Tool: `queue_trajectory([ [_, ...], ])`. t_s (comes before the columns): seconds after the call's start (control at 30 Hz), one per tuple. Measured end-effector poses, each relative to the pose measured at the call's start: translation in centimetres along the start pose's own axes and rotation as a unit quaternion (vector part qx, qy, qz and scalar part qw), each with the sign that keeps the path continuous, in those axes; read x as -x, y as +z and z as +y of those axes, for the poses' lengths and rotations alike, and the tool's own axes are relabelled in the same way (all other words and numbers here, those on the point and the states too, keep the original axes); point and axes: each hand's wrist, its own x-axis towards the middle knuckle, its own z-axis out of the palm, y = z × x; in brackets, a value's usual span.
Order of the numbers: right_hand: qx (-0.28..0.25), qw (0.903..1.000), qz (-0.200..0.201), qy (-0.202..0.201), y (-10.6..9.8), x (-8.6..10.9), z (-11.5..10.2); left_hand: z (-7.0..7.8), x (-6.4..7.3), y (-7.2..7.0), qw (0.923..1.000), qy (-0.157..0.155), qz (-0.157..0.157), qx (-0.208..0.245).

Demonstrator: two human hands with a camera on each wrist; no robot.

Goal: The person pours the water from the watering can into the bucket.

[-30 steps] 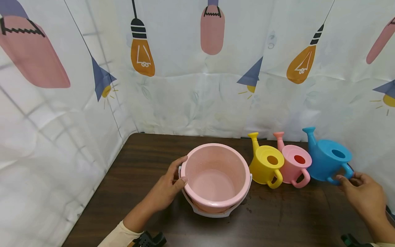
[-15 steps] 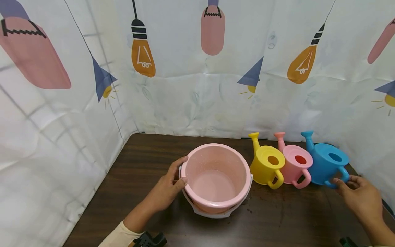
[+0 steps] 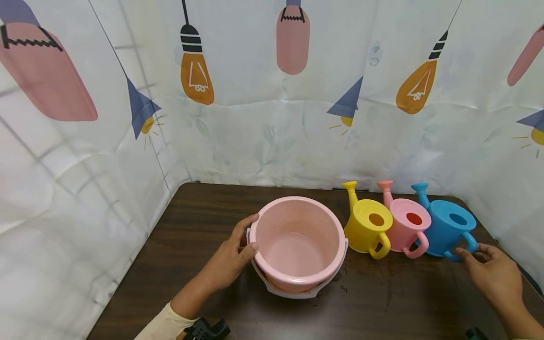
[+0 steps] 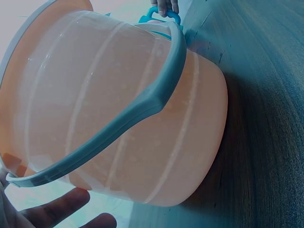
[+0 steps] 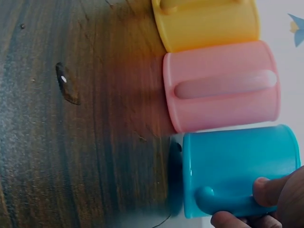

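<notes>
A pink bucket [image 3: 299, 222] with a pale grey handle [image 3: 293, 295] hanging down its front stands mid-table. My left hand [image 3: 231, 259] rests against its left rim with the thumb and a finger; the left wrist view shows other fingers [image 4: 61, 209] spread beside the wall. At the right, my right hand [image 3: 495, 271] holds a blue watering can [image 3: 450, 226] by its handle. Thumb and fingers close round that handle in the right wrist view. Left of the blue can stand a pink watering can [image 3: 408, 224] and a yellow one, the yellow watering can [image 3: 367, 226].
The dark wood-grain table [image 3: 191, 226] carries a few wet spots [image 3: 343, 289] between bucket and cans. A white curtain [image 3: 255, 141] printed with lamps hangs behind and along both sides. All three spouts point towards the back.
My right hand has brought the blue watering can left and down, in beside the pink one. The left hand and bucket have kept their places.
</notes>
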Motion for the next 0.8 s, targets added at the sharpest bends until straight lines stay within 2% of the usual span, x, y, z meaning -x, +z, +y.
queue_trajectory([
  [0.33,-0.008,0.9996,0.004,-0.027,0.3,0.2,0.5,0.2,-0.1,-0.1,0.9999,-0.011,-0.004,0.001],
  [0.8,-0.015,0.9997,-0.017,-0.007,1.1,0.3,0.7,0.3,0.0,0.0,0.9999,-0.015,-0.003,0.006],
])
